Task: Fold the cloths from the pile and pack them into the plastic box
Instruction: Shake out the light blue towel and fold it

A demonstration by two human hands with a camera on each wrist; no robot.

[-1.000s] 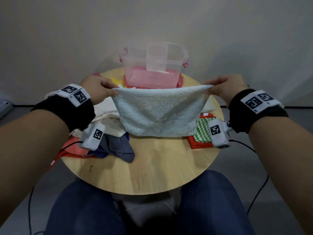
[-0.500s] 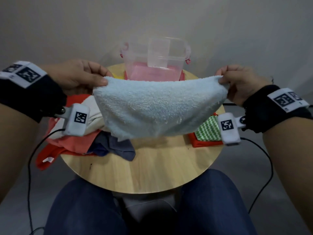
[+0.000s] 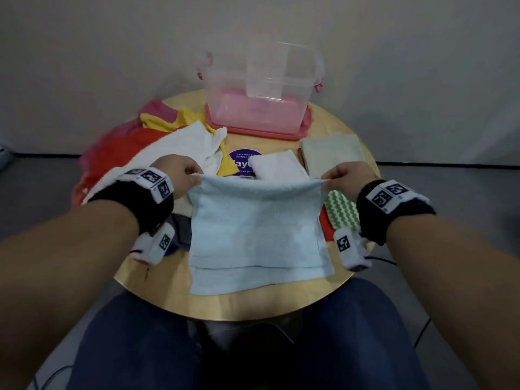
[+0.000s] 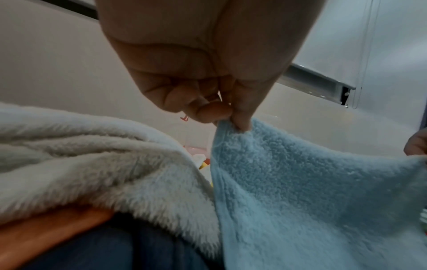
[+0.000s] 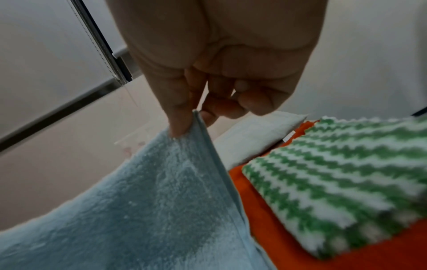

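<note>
A light blue towel (image 3: 257, 235) lies doubled on the near half of the round wooden table (image 3: 225, 308), its far edge lifted. My left hand (image 3: 180, 171) pinches the far left corner (image 4: 228, 126) between thumb and fingers. My right hand (image 3: 342, 178) pinches the far right corner (image 5: 191, 124) the same way. The clear plastic box (image 3: 261, 91) with pink clips stands on a pink lid at the table's far side. The loose pile (image 3: 157, 147) of white, yellow, red and pink cloths lies to the left.
Folded cloths lie around: a white one (image 3: 277, 167), a pale green one (image 3: 332, 153), and a green zigzag one (image 5: 342, 175) on an orange one (image 5: 272, 228) at the right. A dark blue cloth (image 3: 183, 235) sits under my left wrist. My knees are below the table edge.
Both hands have come down and toward me, laying the blue towel from hanging in the air onto the table, doubled over. The head view now looks more steeply down.
</note>
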